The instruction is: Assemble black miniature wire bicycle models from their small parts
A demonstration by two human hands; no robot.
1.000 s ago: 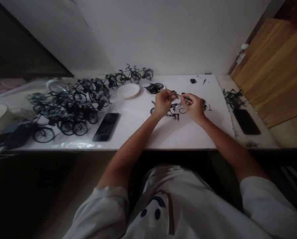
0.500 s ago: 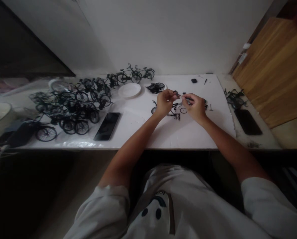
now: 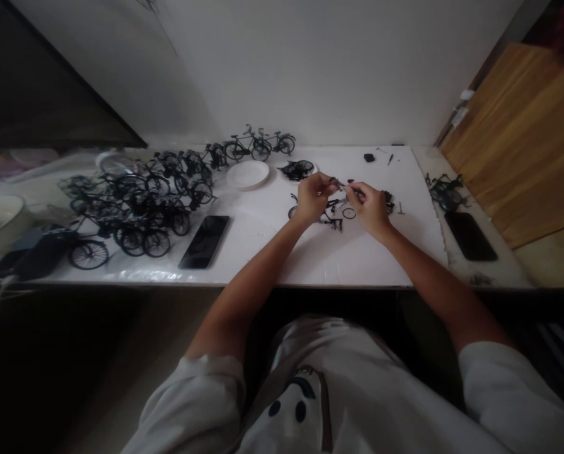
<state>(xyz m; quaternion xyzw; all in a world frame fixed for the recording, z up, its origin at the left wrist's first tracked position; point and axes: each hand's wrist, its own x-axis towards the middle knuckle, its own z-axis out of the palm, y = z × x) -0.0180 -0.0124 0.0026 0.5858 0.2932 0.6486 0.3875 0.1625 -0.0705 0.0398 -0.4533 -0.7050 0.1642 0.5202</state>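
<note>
Over the white board, my left hand (image 3: 314,197) pinches a small dark part (image 3: 336,182) between thumb and fingertips. My right hand (image 3: 369,208) is closed on a thin tool that looks like a small screwdriver, its tip meeting that part. The fingers cover most of the tool, and the part is too small to name exactly. Below both hands lies a partly built miniature bicycle (image 3: 329,222), half hidden by the left hand. A loose little wheel (image 3: 348,214) rests between the wrists. More dark pieces (image 3: 388,200) lie just right of my right hand.
Many finished miniature bicycles (image 3: 140,208) crowd the left side. A white plate (image 3: 247,175) and a dish of dark bicycle parts (image 3: 297,169) stand behind. Phones lie at left (image 3: 204,242) and right (image 3: 471,236). A T-shaped metal piece (image 3: 401,208) and a black block (image 3: 369,157) are on the board.
The view has shifted very slightly. My hands stay together at the same spot, with the tool and small part turned a little between the fingers.
</note>
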